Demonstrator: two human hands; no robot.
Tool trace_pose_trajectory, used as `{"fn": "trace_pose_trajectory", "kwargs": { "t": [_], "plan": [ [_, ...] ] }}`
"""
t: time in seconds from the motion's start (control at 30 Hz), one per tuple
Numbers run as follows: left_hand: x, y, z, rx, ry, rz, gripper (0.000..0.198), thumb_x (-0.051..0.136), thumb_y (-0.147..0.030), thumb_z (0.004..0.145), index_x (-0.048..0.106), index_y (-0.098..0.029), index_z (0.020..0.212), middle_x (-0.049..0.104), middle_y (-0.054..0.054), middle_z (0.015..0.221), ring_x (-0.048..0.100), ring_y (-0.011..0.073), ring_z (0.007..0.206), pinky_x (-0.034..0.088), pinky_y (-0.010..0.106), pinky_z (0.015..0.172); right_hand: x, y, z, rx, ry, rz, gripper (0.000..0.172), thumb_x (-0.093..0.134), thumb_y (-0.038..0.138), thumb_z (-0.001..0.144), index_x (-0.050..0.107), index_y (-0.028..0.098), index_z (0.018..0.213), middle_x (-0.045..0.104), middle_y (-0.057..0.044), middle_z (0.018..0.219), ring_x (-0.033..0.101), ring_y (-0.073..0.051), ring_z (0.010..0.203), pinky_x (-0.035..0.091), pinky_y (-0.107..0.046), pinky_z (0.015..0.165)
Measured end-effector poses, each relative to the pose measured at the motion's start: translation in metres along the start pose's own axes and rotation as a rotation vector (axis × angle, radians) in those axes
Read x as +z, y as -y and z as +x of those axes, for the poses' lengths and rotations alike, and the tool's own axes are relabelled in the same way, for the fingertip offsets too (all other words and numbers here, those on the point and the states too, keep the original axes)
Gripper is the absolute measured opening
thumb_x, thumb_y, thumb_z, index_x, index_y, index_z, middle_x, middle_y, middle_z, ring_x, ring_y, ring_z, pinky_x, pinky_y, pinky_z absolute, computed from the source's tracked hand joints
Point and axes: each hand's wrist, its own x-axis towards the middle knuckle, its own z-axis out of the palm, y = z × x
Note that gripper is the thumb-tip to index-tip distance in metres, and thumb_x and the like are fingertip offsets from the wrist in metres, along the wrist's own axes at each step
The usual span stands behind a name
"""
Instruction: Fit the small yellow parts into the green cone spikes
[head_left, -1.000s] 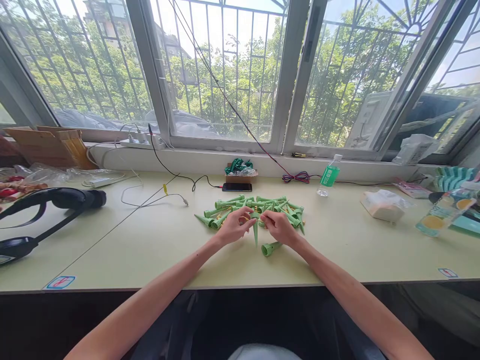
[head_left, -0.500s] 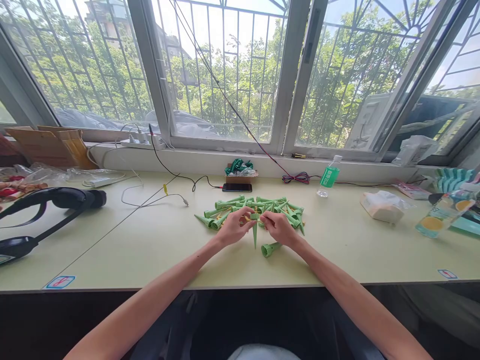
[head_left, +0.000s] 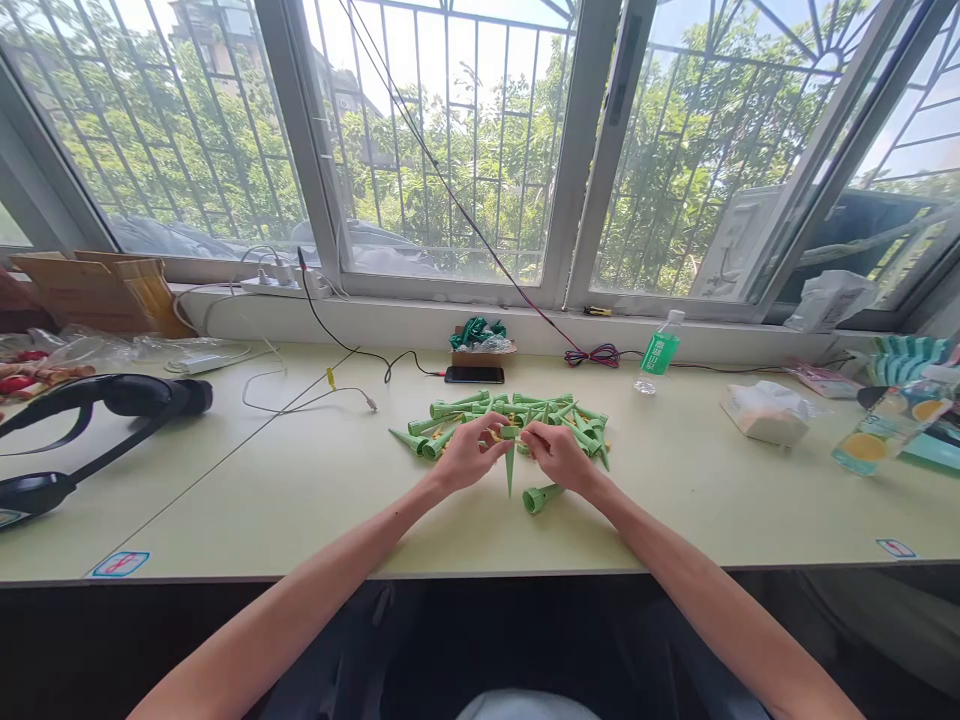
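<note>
A green cone-shaped spike [head_left: 510,463] hangs point-down between my two hands over the pale table [head_left: 300,500]. My left hand [head_left: 466,455] pinches its wide top from the left, and my right hand [head_left: 556,453] pinches it from the right. Behind them lies a pile of several more green spikes [head_left: 457,408] with small yellow parts among them. One separate green spike [head_left: 541,495] lies on the table just below my right hand.
A black phone [head_left: 473,374] and a small box with green pieces [head_left: 478,342] sit behind the pile. A water bottle [head_left: 658,352] stands at the right, a black headset [head_left: 82,415] lies at the left, and cables [head_left: 315,390] cross the table.
</note>
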Motion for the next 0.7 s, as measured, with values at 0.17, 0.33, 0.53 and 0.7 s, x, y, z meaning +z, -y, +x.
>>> {"fn": "trace_pose_trajectory", "kwargs": {
  "t": [0.17,0.33,0.53,0.7],
  "plan": [
    [0.0000,-0.0004,-0.0002,0.012,-0.012,0.003,0.027,0.059,-0.040,0.085,0.058,-0.019,0.103,0.061,0.005,0.094,0.059,0.0107,0.063,0.053,0.023,0.055,0.0002,-0.0004,0.0002,0.001,-0.004,0.003,0.029,0.041,0.030,0.097,0.049,0.019,0.071,0.052,0.002,0.060,0.044,-0.011,0.052,0.033,-0.024,0.054],
    [0.0001,-0.0008,-0.0005,0.031,-0.025,0.002,0.026,0.059,-0.039,0.086,0.059,-0.019,0.103,0.062,0.005,0.097,0.060,0.0107,0.065,0.053,0.023,0.055,0.0001,-0.0010,0.0003,-0.003,-0.009,-0.005,0.028,0.041,0.029,0.096,0.049,0.019,0.071,0.053,0.001,0.060,0.045,-0.011,0.053,0.033,-0.024,0.054],
    [0.0008,-0.0023,-0.0001,0.074,-0.056,0.047,0.023,0.060,-0.036,0.086,0.059,-0.019,0.102,0.064,0.005,0.097,0.060,0.0106,0.066,0.054,0.021,0.054,0.0005,-0.0014,0.0000,-0.006,-0.014,0.009,0.028,0.040,0.029,0.097,0.047,0.019,0.071,0.052,0.002,0.060,0.045,-0.011,0.052,0.034,-0.024,0.054],
    [0.0003,-0.0052,-0.0007,0.126,-0.078,0.075,0.021,0.059,-0.034,0.087,0.059,-0.019,0.102,0.064,0.005,0.097,0.059,0.0099,0.065,0.052,0.020,0.051,0.0009,-0.0014,-0.0008,-0.010,-0.033,0.023,0.031,0.038,0.032,0.098,0.047,0.019,0.070,0.052,0.002,0.060,0.045,-0.011,0.052,0.035,-0.023,0.054]
  ]
}}
